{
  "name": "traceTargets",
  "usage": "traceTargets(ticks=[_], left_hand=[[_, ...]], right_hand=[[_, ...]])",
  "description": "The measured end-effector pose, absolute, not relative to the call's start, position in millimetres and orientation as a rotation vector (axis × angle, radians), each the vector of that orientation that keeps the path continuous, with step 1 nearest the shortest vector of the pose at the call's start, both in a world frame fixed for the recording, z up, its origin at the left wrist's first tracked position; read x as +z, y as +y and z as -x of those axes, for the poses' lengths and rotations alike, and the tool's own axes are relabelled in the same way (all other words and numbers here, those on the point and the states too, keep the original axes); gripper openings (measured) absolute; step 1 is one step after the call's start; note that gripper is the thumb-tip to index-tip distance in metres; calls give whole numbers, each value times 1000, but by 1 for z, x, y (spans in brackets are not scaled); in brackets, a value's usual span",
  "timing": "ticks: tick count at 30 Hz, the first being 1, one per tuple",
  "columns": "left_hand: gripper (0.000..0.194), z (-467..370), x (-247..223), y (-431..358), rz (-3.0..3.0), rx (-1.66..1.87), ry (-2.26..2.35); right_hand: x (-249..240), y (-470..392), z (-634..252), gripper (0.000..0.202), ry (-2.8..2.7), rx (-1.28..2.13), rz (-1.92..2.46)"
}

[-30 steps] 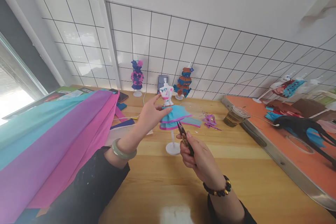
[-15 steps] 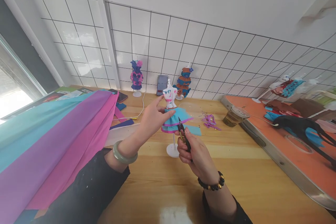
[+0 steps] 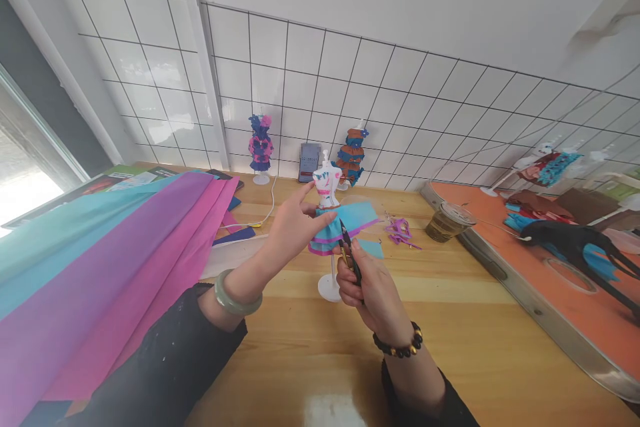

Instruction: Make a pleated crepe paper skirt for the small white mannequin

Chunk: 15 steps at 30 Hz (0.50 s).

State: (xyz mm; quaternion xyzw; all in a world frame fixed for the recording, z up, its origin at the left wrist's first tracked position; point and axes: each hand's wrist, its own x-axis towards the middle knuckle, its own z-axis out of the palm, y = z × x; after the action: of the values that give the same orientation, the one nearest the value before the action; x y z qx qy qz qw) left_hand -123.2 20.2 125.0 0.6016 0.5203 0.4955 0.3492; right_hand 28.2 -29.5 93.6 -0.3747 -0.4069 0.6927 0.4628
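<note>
A small white dress form (image 3: 327, 187) stands upright on its round base, wearing a blue skirt (image 3: 357, 215) with purple trim. My left hand (image 3: 296, 223) is at the form's left side, its thumb on the skirt at the waist and its index finger by the torso. In my right hand (image 3: 367, 287) are black thread snips (image 3: 349, 250), tips pointing up in front of the skirt. The right fingers wrap round the handles. A blue fabric piece (image 3: 373, 249) lies on the table behind the right hand.
Turquoise, purple and pink cloth (image 3: 125, 267) covers the left side. Two dressed forms (image 3: 261, 147) and a phone (image 3: 310, 161) stand by the tiled wall. Purple scraps (image 3: 400, 231) and a cup (image 3: 449, 221) lie to the right, beside an orange surface (image 3: 505, 260) with more forms and cloth.
The skirt's right part has swung out and up to the right. The dress form has shifted slightly right. The pink cloth's end has moved a little right. Both hands keep nearly the same pose.
</note>
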Motion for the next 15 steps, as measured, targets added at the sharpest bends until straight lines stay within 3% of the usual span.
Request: traceTargets(ticks=[15], left_hand=[[79,125,125,22,-1468,1270,1230]], right_hand=[[91,-28,-28,36,-1034,1661,925]])
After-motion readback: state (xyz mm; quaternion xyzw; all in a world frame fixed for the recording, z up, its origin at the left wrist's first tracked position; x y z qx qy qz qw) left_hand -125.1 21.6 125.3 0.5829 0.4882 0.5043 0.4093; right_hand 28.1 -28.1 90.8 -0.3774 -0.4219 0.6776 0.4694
